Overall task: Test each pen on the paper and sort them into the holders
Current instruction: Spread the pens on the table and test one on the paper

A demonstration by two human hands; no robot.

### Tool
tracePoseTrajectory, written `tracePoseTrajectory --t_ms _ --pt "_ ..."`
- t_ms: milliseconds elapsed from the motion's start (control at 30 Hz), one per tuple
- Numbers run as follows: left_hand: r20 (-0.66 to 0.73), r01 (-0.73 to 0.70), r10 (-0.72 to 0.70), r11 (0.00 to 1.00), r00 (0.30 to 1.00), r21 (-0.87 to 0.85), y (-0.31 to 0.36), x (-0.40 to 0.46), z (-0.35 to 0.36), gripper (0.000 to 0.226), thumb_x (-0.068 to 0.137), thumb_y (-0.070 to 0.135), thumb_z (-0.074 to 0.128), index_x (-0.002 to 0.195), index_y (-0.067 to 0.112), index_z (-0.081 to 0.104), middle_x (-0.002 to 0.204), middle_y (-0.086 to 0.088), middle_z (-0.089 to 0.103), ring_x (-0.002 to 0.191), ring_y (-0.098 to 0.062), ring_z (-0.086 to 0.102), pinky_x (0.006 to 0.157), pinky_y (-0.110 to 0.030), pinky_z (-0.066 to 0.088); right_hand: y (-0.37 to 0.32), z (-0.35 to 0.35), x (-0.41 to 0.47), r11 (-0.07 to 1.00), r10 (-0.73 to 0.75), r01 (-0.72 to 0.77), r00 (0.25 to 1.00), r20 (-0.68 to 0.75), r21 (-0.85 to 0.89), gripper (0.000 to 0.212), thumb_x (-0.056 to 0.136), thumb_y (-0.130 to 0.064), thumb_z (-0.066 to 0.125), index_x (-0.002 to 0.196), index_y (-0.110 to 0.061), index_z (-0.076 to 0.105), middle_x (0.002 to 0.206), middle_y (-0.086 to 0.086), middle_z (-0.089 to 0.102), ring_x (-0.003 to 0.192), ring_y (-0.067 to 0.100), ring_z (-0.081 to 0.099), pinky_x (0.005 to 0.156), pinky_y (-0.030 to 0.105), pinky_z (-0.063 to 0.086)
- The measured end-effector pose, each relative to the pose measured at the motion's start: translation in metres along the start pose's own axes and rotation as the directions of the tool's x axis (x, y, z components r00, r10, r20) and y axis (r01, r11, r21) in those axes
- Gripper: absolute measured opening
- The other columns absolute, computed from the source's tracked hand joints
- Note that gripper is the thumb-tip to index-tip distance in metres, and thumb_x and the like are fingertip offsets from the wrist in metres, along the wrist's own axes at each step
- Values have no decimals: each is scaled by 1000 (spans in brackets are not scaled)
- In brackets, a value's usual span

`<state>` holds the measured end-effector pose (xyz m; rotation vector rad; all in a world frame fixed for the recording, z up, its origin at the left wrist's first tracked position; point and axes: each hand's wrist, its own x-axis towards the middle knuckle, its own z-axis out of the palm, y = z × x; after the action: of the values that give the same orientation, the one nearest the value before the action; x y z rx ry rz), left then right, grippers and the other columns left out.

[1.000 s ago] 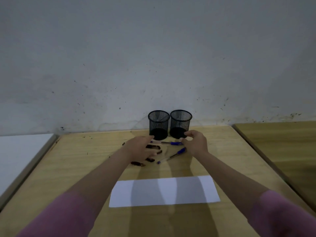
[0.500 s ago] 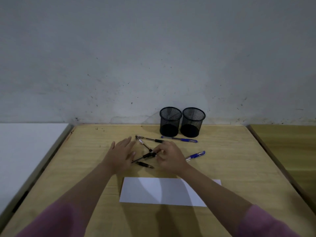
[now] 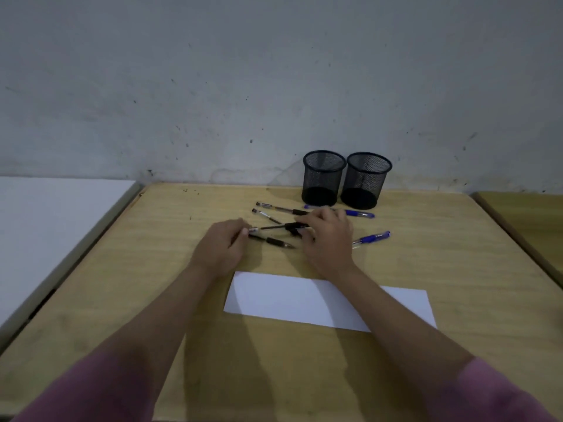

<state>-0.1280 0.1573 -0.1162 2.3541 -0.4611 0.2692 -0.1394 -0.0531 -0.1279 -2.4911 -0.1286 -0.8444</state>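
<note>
A black pen [image 3: 274, 227] is held just above the wooden table [image 3: 457, 269] between both hands. My left hand [image 3: 221, 248] pinches its left end and my right hand [image 3: 327, 236] grips its capped right end. Three more black pens lie nearby: one [image 3: 271, 240] under the held pen, one [image 3: 268, 216] behind it, one [image 3: 281, 208] farther back. Two blue pens lie to the right, one [image 3: 371, 238] beside my right hand and one [image 3: 358, 213] in front of the holders. Two black mesh holders, left [image 3: 323, 178] and right [image 3: 365, 179], look empty. A white paper strip [image 3: 280, 295] lies near me.
A white surface [image 3: 45, 223] adjoins the table on the left, and another wooden table [image 3: 530, 214] stands to the right across a gap. A grey wall rises right behind the holders.
My left hand went from lying flat to pinching the black pen's left end. My right hand, which moved left from the holders, now grips that pen's other end. The view shifted.
</note>
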Motion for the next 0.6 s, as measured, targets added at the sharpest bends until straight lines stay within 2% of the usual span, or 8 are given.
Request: tracePoseTrajectory --t_ms 67,167,233,433,500,533,600 --pt "-8 1 -1 1000 1000 20 -3 1 0 33 84 30 39 88 6 62 79 -14 65 74 -27 57 66 -35 44 -1 -5 -3 999 5 -4 1000 14 -33 24 75 -10 72 97 -20 74 91 5 61 90 32 53 74 35 32" --pt "-5 -4 5 996 1000 93 -8 3 3 25 75 25 47 89 13 63 89 -9 67 85 -27 58 74 -35 47 0 -11 -5 993 90 -80 987 130 -82 25 85 -18 64 109 -21 70 105 3 59 106 28 47 81 34 28" --pt "-3 0 1 993 1000 116 -10 2 6 27 71 23 49 91 13 63 93 -9 66 89 -29 58 77 -35 47 -1 -14 -5 989 127 -112 979 162 -98 25 87 -22 61 111 -22 68 109 1 59 111 26 45 86 35 28" --pt "-102 43 -19 970 995 239 -12 2 9 23 77 20 55 96 13 65 100 -7 66 95 -29 58 78 -40 50 2 -27 0 990 118 -101 976 185 -100 21 87 -21 62 107 -21 69 108 -1 63 109 25 50 90 37 31" --pt "-150 50 -3 948 989 314 -11 1 11 25 78 19 58 102 14 64 104 -9 65 97 -30 58 80 -40 49 5 -37 5 987 156 -159 977 146 15 15 84 -19 66 99 -19 70 99 1 66 97 23 57 82 33 41" --pt "-177 46 15 940 984 337 -9 0 12 28 78 21 57 104 14 63 105 -9 64 97 -30 58 81 -41 48 4 -41 6 966 195 -217 969 152 144 11 84 -18 67 94 -18 69 93 -1 66 90 21 60 75 30 45" --pt "-242 16 63 950 968 313 1 -4 15 32 78 28 52 105 14 62 104 -9 64 94 -30 60 80 -41 48 -2 -47 9 823 267 -358 929 256 441 9 83 -14 69 90 -16 63 84 -2 62 82 21 63 71 29 52"
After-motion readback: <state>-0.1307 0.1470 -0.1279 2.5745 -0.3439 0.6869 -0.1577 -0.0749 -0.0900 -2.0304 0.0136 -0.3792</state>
